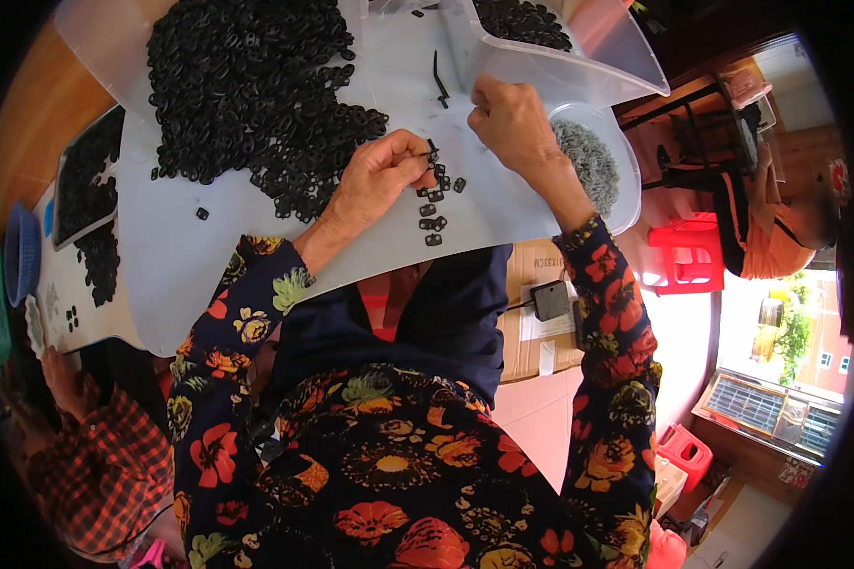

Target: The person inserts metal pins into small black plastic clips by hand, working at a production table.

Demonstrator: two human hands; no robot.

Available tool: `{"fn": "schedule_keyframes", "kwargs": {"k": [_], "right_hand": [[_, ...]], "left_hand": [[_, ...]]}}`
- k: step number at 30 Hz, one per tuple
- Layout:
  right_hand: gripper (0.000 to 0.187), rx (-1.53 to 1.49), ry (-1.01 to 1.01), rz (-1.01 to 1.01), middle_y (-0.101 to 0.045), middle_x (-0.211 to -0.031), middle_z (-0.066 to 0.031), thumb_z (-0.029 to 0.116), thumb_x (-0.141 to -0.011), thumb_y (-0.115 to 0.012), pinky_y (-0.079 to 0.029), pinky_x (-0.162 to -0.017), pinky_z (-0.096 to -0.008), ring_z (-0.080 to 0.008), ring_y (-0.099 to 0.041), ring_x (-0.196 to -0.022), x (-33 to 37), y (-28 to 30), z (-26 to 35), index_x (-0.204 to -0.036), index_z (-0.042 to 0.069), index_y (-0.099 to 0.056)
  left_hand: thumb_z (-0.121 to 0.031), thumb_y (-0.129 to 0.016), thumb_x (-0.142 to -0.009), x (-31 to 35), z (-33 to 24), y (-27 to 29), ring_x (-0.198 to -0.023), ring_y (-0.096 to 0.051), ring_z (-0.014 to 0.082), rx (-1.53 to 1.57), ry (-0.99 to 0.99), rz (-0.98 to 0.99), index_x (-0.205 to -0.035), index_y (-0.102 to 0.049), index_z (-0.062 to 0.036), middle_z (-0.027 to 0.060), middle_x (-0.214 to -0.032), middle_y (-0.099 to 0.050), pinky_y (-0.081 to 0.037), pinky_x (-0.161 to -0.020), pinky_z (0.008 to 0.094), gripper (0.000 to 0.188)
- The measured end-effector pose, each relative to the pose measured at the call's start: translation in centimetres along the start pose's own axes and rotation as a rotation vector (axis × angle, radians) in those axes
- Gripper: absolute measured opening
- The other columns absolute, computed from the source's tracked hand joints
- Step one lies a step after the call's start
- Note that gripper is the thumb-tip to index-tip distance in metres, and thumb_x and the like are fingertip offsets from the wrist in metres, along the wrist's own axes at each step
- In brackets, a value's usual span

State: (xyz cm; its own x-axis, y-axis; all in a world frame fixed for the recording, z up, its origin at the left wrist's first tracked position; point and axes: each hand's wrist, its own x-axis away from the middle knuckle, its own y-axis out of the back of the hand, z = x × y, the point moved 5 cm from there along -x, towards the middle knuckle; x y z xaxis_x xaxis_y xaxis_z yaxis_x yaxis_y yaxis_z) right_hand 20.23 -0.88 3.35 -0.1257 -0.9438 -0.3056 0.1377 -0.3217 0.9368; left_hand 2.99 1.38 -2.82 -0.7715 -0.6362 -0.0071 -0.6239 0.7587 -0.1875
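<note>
My left hand (378, 182) is closed, thumb and forefinger pinching a small black plastic piece (431, 151) that sticks up from the fingertips. Right of it, my right hand (514, 121) is raised with curled fingers; whatever they hold, if anything, is hidden. Several small black plastic links (433, 225) lie loosely in a column below the left fingertips. A big heap of black links (247, 95) spreads left of my left hand. Beyond my hands lies a thin black strip (436, 74). A round tub (632, 190) of small greyish-clear pieces (584, 156) stands beside my right wrist.
Clear plastic bins (97, 52) stand at the far side; the right bin (579, 78) also holds black pieces. At left, a person in a checked shirt (114, 474) sits near another tray (62, 194). A red stool (685, 256) and a person in orange (778, 242) are at right.
</note>
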Motion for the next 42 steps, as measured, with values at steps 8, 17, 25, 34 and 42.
{"fn": "schedule_keyframes", "kwargs": {"k": [8,17,25,34,42], "right_hand": [[0.015,-0.948,-0.360,0.022,-0.062,-0.067,-0.0019,0.004,-0.080,-0.062,-0.048,-0.061,-0.0216,-0.0060,-0.057,-0.063,7.6,-2.2,1.6,-0.093,-0.003,-0.065],[0.006,-1.376,-0.304,-0.033,-0.062,-0.079,0.0003,-0.001,-0.085,-0.063,-0.048,-0.071,-0.0207,-0.0054,-0.056,-0.074,8.1,-3.1,1.8,-0.091,-0.002,-0.064],[0.014,-1.468,-0.228,-0.051,-0.060,-0.088,0.0008,-0.005,-0.085,-0.061,-0.047,-0.078,-0.0219,-0.0062,-0.056,-0.084,7.9,-3.6,2.8,-0.098,0.000,-0.059],[0.015,-1.457,-0.238,-0.058,-0.059,-0.086,0.0007,-0.007,-0.084,-0.060,-0.047,-0.079,-0.0225,-0.0063,-0.055,-0.082,7.9,-3.4,2.9,-0.098,0.000,-0.059],[0.018,-1.498,-0.206,-0.073,-0.060,-0.086,0.0001,-0.008,-0.083,-0.061,-0.047,-0.080,-0.0233,-0.0067,-0.056,-0.082,8.0,-3.5,2.9,-0.099,-0.001,-0.058]], "left_hand": [[-0.009,-0.052,-0.090,0.1,-0.1,0.0,-0.074,-0.056,0.0083,0.014,-0.052,-0.005,-0.092,-0.057,-0.0013,0.0022,-0.078,-0.061,-0.045,-0.071,0.0231,0.010],[-0.005,-0.053,-0.087,0.3,-0.5,-0.5,-0.071,-0.060,0.0081,-0.059,-0.045,0.000,-0.089,-0.055,-0.0009,-0.0002,-0.073,-0.057,-0.048,-0.065,0.0227,0.005],[-0.004,-0.052,-0.087,0.7,-0.7,-0.9,-0.072,-0.058,0.0079,-0.150,-0.058,0.033,-0.092,-0.054,0.0003,0.0005,-0.076,-0.058,-0.048,-0.067,0.0224,0.006],[-0.003,-0.050,-0.088,0.6,-0.4,-0.6,-0.073,-0.058,0.0084,-0.197,-0.070,0.041,-0.096,-0.054,0.0010,0.0011,-0.079,-0.059,-0.049,-0.071,0.0233,0.009],[-0.003,-0.050,-0.088,0.7,-0.3,-0.9,-0.074,-0.058,0.0076,-0.175,-0.092,0.039,-0.094,-0.053,0.0007,0.0009,-0.079,-0.059,-0.048,-0.071,0.0228,0.008]]}}
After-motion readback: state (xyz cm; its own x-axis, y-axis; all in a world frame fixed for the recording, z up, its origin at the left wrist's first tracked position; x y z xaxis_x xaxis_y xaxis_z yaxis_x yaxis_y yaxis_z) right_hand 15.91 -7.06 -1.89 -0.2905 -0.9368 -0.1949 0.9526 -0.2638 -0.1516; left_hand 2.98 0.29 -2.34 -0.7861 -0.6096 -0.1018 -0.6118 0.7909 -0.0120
